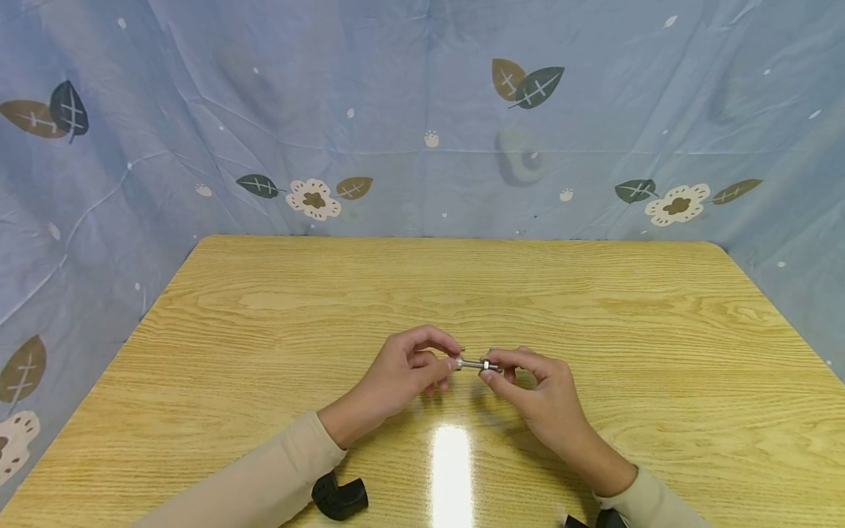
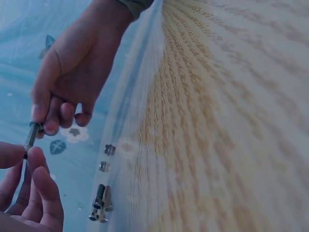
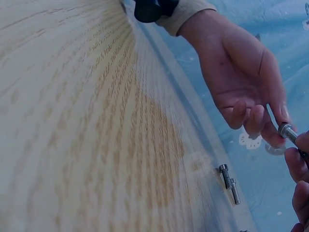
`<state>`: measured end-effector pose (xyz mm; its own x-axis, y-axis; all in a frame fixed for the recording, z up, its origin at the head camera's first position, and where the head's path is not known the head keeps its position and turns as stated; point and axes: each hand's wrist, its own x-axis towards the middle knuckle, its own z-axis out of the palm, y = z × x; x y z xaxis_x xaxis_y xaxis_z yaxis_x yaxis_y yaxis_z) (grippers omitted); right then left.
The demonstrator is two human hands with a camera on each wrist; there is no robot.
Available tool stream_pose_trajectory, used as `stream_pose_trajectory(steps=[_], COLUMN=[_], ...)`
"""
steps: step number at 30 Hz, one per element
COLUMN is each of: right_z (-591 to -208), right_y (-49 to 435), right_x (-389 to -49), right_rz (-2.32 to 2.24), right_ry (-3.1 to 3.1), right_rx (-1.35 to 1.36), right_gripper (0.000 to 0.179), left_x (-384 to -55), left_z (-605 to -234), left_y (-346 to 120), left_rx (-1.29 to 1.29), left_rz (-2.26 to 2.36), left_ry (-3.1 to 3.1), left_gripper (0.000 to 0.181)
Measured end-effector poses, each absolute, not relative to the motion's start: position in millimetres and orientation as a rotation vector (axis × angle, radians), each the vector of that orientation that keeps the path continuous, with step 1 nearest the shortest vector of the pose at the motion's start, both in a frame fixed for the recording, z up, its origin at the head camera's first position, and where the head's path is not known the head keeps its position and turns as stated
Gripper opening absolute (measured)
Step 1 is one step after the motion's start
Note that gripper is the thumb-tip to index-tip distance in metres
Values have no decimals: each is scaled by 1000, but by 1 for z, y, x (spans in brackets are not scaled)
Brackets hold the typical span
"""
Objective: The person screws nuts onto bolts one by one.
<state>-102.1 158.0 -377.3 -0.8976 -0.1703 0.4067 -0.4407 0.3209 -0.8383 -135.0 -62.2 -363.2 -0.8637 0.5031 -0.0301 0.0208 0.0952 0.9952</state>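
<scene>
My left hand (image 1: 403, 374) pinches the head end of a metal bolt (image 1: 472, 364) between thumb and fingers. From the other side, my right hand (image 1: 544, 392) pinches a hex nut (image 1: 486, 364) at the threaded end of that bolt. The bolt lies roughly level above the table and bridges the gap between the hands. In the right wrist view, the ridged bolt head (image 3: 284, 128) shows at the left fingertips. Fingertips hide part of the nut, so how far it sits on the thread is unclear.
Beyond the hands, several loose bolts (image 2: 100, 197) lie together on the wooden table (image 1: 277, 293), with two small nut-like pieces (image 2: 104, 166) near them. A black wrist mount (image 1: 339, 499) hangs under the left sleeve. Patterned blue cloth (image 1: 422, 88) stands behind the table.
</scene>
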Motion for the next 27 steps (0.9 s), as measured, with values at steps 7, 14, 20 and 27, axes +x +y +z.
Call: stream_pose_trajectory(steps=[7,14,20,27], right_z=[-378,-378,-377,-377], right_y=[159,158,157,158], right_x=[-103,-103,-102,-103], right_rz=[1599,1606,1613,1610], right_ry=[-2348,-2342,-2346,-2346], right_rx=[570,566,547,544], right_gripper=[16,17,16,16], left_x=[-134,-134,-136,-135], left_z=[-362,-361,-363,-362], left_y=[-64,-64,-62,-62], left_rx=[549,527,462,480], left_rz=[1834,1831,1798,1799], left_ry=[2000,1983,1997,2016], left_gripper=[21,23,25,24])
